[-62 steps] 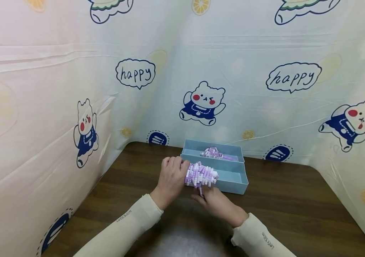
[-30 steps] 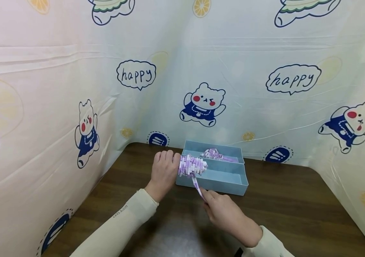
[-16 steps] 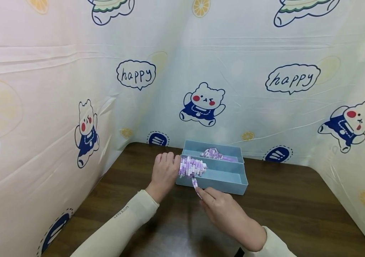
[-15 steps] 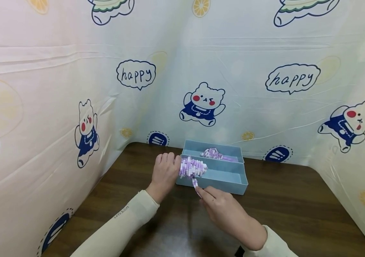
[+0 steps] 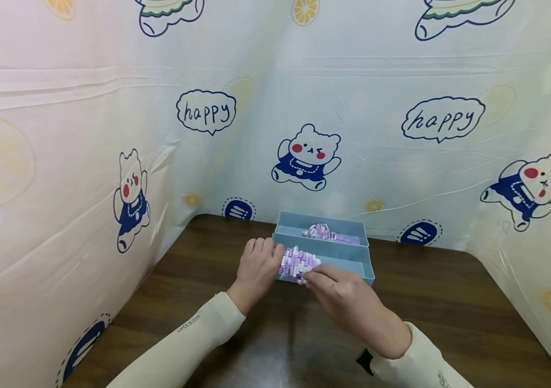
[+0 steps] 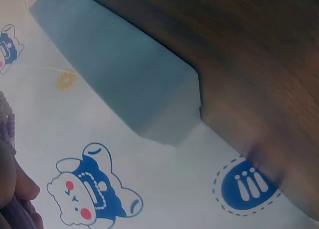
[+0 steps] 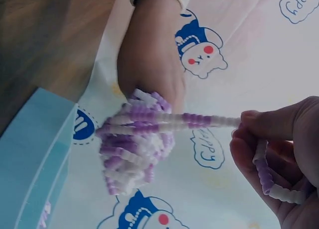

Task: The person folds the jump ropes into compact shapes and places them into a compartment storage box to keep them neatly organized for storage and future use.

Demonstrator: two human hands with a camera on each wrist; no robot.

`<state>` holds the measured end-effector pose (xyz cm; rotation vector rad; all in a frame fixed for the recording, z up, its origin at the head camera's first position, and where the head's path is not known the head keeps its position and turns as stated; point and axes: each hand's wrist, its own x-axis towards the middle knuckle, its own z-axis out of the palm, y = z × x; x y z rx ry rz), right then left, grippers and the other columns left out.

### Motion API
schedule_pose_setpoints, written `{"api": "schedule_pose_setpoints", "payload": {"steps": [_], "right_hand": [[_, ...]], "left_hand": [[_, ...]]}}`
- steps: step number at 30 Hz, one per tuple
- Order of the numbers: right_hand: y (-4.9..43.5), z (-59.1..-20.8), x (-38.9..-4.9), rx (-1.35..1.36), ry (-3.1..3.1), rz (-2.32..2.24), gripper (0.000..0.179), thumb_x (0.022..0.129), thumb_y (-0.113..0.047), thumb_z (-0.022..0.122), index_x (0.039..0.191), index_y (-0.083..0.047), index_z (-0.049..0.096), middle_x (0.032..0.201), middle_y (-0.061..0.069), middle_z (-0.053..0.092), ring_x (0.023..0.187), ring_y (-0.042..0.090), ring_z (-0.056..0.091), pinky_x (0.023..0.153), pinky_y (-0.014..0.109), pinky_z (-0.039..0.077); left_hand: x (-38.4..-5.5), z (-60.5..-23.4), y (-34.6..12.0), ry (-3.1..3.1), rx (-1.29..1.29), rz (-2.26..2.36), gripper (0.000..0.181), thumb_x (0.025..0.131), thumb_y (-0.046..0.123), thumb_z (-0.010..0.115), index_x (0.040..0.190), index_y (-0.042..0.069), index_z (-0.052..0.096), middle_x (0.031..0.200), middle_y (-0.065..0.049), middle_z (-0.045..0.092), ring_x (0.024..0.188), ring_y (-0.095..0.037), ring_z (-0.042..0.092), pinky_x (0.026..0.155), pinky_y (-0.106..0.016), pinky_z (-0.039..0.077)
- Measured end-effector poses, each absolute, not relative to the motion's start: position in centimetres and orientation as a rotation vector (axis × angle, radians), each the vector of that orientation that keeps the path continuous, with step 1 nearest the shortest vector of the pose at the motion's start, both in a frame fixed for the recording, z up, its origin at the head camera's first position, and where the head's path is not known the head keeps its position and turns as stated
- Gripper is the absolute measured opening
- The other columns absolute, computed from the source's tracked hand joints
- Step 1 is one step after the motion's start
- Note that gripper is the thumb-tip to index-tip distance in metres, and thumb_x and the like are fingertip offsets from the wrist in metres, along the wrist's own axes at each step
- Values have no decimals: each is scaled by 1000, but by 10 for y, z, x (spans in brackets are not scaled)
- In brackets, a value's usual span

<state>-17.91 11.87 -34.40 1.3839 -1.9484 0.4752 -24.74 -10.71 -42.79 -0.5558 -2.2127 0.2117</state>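
A coiled bundle of a purple-and-white beaded jump rope [image 5: 298, 263] is held up in front of the blue boxes. My left hand [image 5: 257, 272] grips the bundle's left end, knuckles upward. Part of that hand [image 6: 22, 184] shows at the edge of the left wrist view, with something purple in its fingers. My right hand [image 5: 345, 296] pinches a strand at the bundle's right side. In the right wrist view, a doubled beaded strand [image 7: 199, 120] stretches from the bundle [image 7: 137, 149] to the thumb and fingers of my right hand [image 7: 284, 154], and a short loop hangs inside the palm.
Two light blue boxes stand against each other on the dark wooden table [image 5: 431, 302]. The rear box [image 5: 280, 223] contains a second purple-and-white beaded rope [image 5: 321, 231] with a purple handle. The front box [image 5: 348, 257] is partly behind my hands. A printed curtain [image 5: 377, 161] surrounds the table.
The right hand pulled a strand down and right out of the bundle, then lifted it up beside the bundle's right end. The left hand shifted left with the bundle, then slightly back right.
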Motion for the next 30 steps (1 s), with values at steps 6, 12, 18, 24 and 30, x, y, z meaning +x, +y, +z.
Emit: {"api": "schedule_pose_setpoints", "payload": {"steps": [6,12,18,24,30], "right_hand": [[116,-333,-188,1408,-1969,508,30,70,3,84,97,-3,73,90,3,65,72,10,66,67,16,52],[120,-325,-201,1462,-1987,475,26,74,-4,83,97,-4,71,86,1,69,74,9,69,68,17,52],[125,-323,-211,1484,-2022,588,23,75,-3,82,95,-5,72,89,2,70,78,10,68,71,19,53],[127,-325,-225,1482,-1979,641,26,71,0,83,95,-5,74,88,3,71,74,11,67,67,19,53],[130,-326,-236,1457,-1985,723,22,73,-3,82,93,-7,74,88,0,70,74,8,66,66,16,52]], "left_hand": [[-245,-432,-106,-2201,-598,236,23,84,18,74,98,7,58,79,-10,53,73,-26,52,70,-38,43],[-243,-438,-106,-2132,-668,239,20,84,18,74,95,8,60,77,-8,53,73,-25,53,70,-38,44],[-238,-438,-103,-2063,-740,270,16,86,18,71,92,10,58,78,-8,52,75,-24,54,70,-36,43],[-233,-438,-103,-2031,-819,228,24,84,19,74,99,10,57,84,-9,53,78,-25,53,72,-36,43],[-233,-441,-102,-1982,-887,279,16,90,19,68,99,11,57,84,-7,54,77,-22,52,72,-34,44]]}}
